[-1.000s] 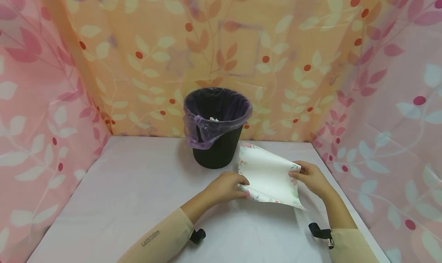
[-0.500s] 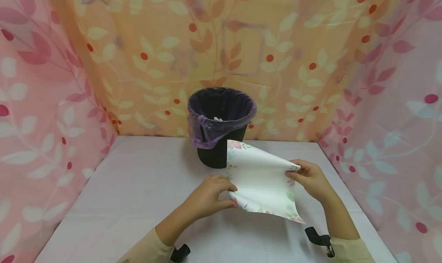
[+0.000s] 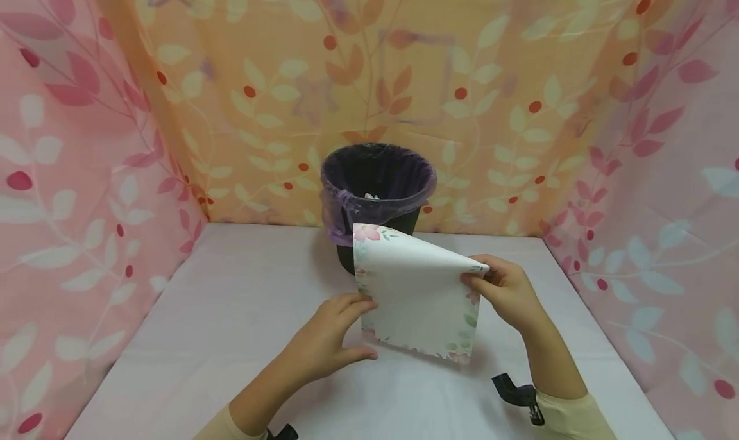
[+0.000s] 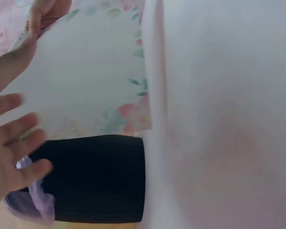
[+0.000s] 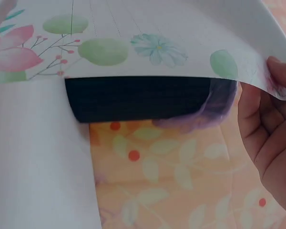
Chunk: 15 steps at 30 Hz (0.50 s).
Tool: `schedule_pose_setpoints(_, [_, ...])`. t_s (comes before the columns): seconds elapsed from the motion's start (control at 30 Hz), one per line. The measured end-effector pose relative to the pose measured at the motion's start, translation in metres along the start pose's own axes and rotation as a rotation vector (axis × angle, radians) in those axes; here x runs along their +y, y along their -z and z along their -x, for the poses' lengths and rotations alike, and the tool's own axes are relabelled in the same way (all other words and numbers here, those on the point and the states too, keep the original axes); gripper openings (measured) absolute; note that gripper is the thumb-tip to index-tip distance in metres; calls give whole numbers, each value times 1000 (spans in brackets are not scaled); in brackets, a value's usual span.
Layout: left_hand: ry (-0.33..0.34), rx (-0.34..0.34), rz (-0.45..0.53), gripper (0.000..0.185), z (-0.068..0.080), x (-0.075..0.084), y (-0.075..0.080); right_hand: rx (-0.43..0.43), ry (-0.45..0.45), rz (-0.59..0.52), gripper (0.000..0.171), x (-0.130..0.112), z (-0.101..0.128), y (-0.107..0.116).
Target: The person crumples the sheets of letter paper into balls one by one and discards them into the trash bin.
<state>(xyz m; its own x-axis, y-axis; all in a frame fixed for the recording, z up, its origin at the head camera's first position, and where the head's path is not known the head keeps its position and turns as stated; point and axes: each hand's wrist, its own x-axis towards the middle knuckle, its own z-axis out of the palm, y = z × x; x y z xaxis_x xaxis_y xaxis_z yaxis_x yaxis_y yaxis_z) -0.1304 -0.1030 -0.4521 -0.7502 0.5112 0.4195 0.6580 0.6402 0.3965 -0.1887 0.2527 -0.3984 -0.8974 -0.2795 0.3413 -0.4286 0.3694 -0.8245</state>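
A white sheet of paper (image 3: 416,299) with a floral border hangs tilted above the table, in front of the trash can. My right hand (image 3: 507,292) pinches its upper right corner between thumb and fingers; the right wrist view shows the thumb on the paper's edge (image 5: 224,64). At the sheet's left edge, my left hand (image 3: 329,337) has its thumb and fingers spread apart. In the left wrist view those fingers (image 4: 26,143) are extended and grip nothing; whether a fingertip touches the paper cannot be told.
The black trash can (image 3: 407,220), lined with a purple bag (image 3: 337,212), stands at the table's back. Something small and whitish (image 3: 372,197) lies inside it. Floral curtains (image 3: 260,138) enclose the white table (image 3: 242,286) at the back and sides.
The left hand has let go of the paper's lower left edge and spread its fingers. The right hand still holds its corner; the sheet has shifted left and now hangs down.
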Motion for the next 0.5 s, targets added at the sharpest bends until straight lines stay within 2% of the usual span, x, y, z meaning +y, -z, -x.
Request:
schedule_pose_setpoints(0.17, [-133,264,-90,89,-5,0,15,-1,-40,-87,28,-14,-10,-13])
schedule_pose_setpoints(0.27, [-197,385,-158,101,-12,-2,27,-7,-43,-170,31,-21,-15,-22])
schedule_pose_setpoints(0.37, [-200,444,-220,113,-17,-5,36,-26,-31,-229,31,-26,-17,-29])
schedule_pose_setpoints(0.5, [-149,482,-261,124,-21,-9,45,-73,-6,-285,29,-28,-20,-36])
